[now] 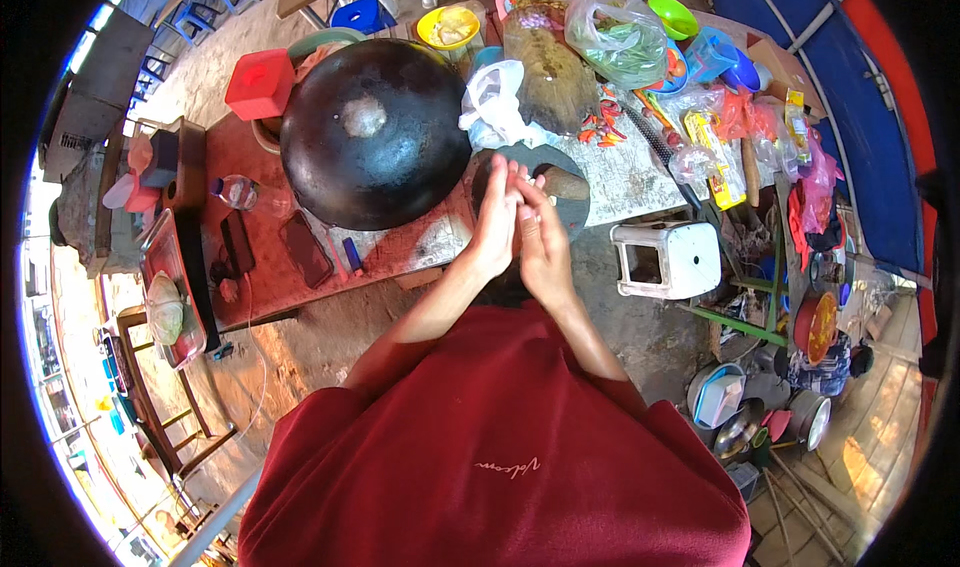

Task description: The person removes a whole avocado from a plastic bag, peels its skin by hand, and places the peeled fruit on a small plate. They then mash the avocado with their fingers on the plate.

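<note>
My left hand [496, 225] and my right hand [541, 240] meet palm to palm over a round dark stone mortar [576, 218]. Whether anything lies between the palms is hidden. A thick pestle [564, 183] rests in the mortar, with small pale pieces beside it. Behind the mortar lies a white plastic bag [495, 101]. A large blackened wok [405, 154] sits upside down to the left. Beyond the bag is a worn wooden chopping board [551, 71], with cut red chillies [602, 128] to its right.
A black-handled knife [660, 147] lies right of the chillies, near yellow packets [712, 154]. A clear bag of green vegetables [622, 41] stands at the back. Phones [306, 250] and a water bottle [238, 192] lie on the left. A white stool [667, 261] stands by the table's front edge.
</note>
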Motion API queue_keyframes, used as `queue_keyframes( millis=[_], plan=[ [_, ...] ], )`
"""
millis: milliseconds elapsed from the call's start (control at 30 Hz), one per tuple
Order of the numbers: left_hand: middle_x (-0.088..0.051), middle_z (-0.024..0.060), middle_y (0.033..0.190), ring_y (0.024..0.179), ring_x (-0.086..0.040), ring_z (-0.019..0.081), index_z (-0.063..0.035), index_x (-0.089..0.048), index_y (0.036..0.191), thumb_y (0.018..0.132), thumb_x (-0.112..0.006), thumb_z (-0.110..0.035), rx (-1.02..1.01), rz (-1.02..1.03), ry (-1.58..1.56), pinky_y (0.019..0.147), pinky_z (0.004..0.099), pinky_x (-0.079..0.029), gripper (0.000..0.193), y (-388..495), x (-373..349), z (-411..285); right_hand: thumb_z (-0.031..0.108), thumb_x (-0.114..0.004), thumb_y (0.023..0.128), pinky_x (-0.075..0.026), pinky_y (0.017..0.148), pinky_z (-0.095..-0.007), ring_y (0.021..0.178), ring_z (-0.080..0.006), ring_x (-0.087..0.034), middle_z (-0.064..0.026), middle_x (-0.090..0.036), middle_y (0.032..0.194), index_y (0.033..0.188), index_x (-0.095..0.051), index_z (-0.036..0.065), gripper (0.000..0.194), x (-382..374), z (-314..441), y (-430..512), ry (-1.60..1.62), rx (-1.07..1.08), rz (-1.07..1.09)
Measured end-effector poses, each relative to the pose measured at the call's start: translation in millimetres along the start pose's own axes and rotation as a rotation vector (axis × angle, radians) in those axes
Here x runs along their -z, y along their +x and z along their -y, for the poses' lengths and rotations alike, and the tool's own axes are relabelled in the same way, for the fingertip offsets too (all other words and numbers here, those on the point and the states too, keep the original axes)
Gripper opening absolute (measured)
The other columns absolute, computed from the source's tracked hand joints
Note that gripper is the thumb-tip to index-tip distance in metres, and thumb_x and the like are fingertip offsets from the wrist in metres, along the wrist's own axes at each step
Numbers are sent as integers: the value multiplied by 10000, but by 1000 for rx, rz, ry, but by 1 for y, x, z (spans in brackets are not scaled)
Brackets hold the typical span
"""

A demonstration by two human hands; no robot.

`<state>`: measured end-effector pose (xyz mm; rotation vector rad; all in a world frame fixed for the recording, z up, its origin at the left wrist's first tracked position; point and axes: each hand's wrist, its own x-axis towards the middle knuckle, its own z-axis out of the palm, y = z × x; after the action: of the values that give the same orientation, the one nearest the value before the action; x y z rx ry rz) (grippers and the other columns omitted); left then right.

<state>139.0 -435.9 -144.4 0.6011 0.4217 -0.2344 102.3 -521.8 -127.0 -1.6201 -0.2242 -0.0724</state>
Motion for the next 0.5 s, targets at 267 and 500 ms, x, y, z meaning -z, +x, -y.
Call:
queue_keyframes(
  millis=[267, 500],
  plan=[
    [-590, 224, 1228, 1145, -590, 286, 68, -357, 1439, 756, -800, -116, -784, -479, 1078, 981, 360, -450, 835, 134, 6, -75, 237, -584, 1023, -315, 400, -222, 440, -31, -401, 36, -536, 616, 1039, -676, 14, 242, 107, -22, 57, 190, -368, -101],
    [-716, 158, 937, 798, -692, 189, 32, -429, 1364, 855, -717, -3, -806, 4, 986, 744, 289, -543, 587, 103, -54, -87, 146, -797, 857, -422, 527, -220, 610, -38, -530, 15, -613, 804, 1163, -677, 54, 341, 110, -22, 135, -39, -76, 258]
  ],
)
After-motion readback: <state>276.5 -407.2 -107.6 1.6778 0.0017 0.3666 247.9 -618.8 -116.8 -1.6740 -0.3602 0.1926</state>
